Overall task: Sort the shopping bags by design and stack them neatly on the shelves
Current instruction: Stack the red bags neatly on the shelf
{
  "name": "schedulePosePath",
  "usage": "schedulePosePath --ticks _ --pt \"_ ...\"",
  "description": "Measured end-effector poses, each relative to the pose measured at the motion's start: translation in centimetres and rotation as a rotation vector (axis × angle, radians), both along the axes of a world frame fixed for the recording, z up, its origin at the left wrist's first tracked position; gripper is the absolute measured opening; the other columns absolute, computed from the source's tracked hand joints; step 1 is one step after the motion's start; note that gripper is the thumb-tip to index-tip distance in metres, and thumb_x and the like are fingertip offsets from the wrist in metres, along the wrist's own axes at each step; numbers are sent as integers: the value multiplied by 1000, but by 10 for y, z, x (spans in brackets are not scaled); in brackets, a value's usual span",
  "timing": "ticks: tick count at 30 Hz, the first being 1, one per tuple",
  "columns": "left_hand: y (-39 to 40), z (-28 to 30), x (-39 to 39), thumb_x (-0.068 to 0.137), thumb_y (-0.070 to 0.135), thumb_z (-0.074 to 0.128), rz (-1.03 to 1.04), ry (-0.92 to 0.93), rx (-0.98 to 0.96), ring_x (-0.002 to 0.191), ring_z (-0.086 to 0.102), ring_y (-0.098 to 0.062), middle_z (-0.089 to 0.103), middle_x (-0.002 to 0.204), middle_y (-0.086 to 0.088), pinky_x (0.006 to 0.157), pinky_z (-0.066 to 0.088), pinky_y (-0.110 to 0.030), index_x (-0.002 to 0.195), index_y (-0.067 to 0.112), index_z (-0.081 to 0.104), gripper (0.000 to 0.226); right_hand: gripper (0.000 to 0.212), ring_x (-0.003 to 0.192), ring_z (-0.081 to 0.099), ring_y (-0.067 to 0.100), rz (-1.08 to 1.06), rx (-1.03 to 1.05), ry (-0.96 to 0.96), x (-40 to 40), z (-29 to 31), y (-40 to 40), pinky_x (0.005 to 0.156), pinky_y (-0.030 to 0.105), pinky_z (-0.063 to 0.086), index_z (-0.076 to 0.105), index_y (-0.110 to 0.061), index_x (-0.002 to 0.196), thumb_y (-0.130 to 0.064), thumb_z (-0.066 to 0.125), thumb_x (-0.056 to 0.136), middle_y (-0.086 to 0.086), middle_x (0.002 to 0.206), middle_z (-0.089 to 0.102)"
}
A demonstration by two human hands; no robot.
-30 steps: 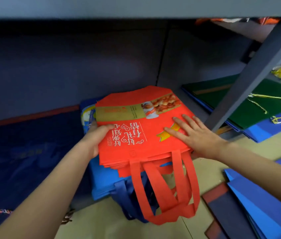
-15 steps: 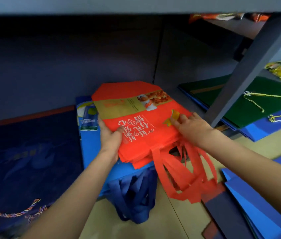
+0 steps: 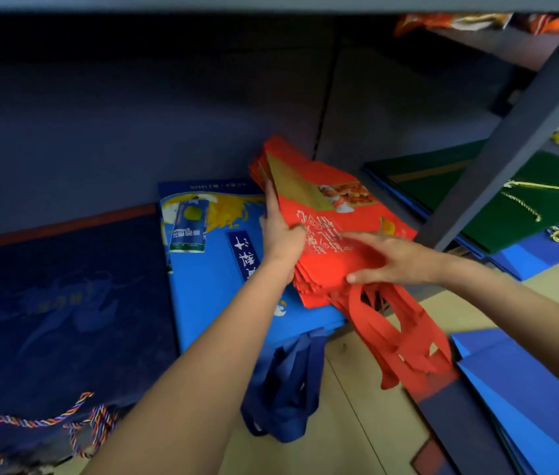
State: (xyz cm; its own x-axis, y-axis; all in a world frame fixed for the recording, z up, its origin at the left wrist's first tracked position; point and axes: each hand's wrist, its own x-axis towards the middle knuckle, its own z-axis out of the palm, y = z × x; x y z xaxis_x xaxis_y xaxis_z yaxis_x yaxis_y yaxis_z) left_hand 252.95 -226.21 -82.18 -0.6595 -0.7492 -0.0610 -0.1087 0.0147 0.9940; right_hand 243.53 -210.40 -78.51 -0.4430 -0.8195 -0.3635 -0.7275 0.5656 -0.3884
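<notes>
a stack of red non-woven shopping bags (image 3: 326, 234) lies on the bottom shelf, its left part overlapping the right side of a stack of light blue printed bags (image 3: 213, 269). the left hand (image 3: 280, 231) grips the red stack's left edge, thumb curled over the top bag's white lettering and index finger stretched along the edge. the right hand (image 3: 391, 257) rests flat on the top red bag near its front edge, fingers straight and spread. the red handles (image 3: 394, 334) hang off the shelf front over the tan floor (image 3: 339, 433). left of the red stack, the blue bags' navy handles (image 3: 285, 389) droop over the shelf edge; further left lies a dark navy bag (image 3: 65, 303) with braided cord handles (image 3: 38, 423). right of the red stack a grey shelf post (image 3: 511, 138) rises, and beyond it lie dark green bags (image 3: 511, 207) with yellow cords. in front of the red stack, to the right, blue paper bags (image 3: 528, 399) lie on the floor.
</notes>
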Motion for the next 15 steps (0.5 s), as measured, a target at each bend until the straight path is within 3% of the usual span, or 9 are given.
schedulePosePath --ticks 2,5,8,11,15 --pt "-3 -17 18 84 -3 55 29 -114 -45 120 48 -29 36 136 -16 105 36 -31 150 29 6 88 86 139 24 25 50 97 24 11 -9 -1 112 28 20 17 -33 147 -54 63 78 10 151 25" --pt "-7 -31 30 91 10 56 45 -260 -86 126 41 -32 25 142 -19 102 27 -24 150 18 -1 82 91 142 8 38 75 173 69 31 -34 -16 115 47 15 10 -40 147 -58 64 76 15 154 8" --pt "-10 -31 33 91 17 56 20 -345 -235 141 15 -34 3 154 -20 112 12 -30 150 9 -2 83 90 141 4 41 25 140 176 38 -42 -22 113 56 12 4 -44 146 -59 61 78 11 155 3" --pt "-2 -23 44 89 15 55 -6 -351 -436 143 3 -32 0 155 -20 115 3 -33 149 6 9 75 86 141 8 39 82 114 246 39 -34 -11 115 51 14 3 -38 148 -55 57 83 10 155 5" --pt "37 -3 71 80 9 47 -3 -25 -725 130 32 -30 35 140 -20 110 21 -32 133 1 44 53 66 133 31 22 235 -41 238 34 -12 39 110 28 25 25 -23 146 -38 57 90 3 145 29"
